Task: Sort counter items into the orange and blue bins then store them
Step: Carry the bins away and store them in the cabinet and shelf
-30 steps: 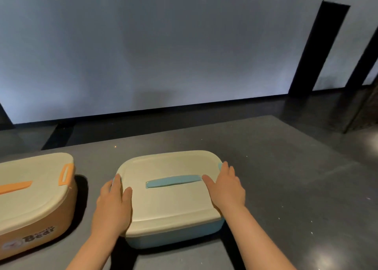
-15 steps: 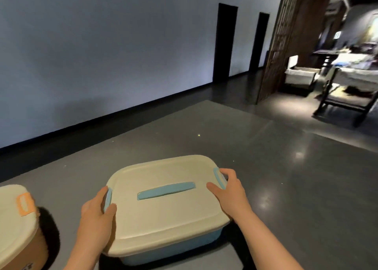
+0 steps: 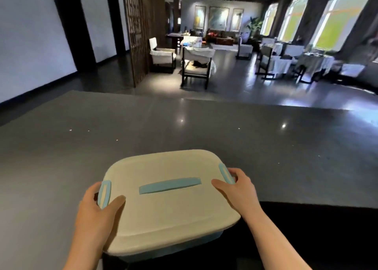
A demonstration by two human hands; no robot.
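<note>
so we've got the blue bin gripped at both short ends, cream lid on and the flat blue handle running across the middle of it. our left hand is wrapped round the left end, thumb lying on top of the lid right next to the left blue latch, rest of the fingers tucked under the edge where we can't see them. right hand does the same at the other end, thumb on the lid, fingers curled around the right latch. the bin sits at the near edge of the dark grey counter, its near right corner past the edge; whether it's resting or lifted we honestly can't tell. behind the counter there's a dining room with chairs and tables.
</note>
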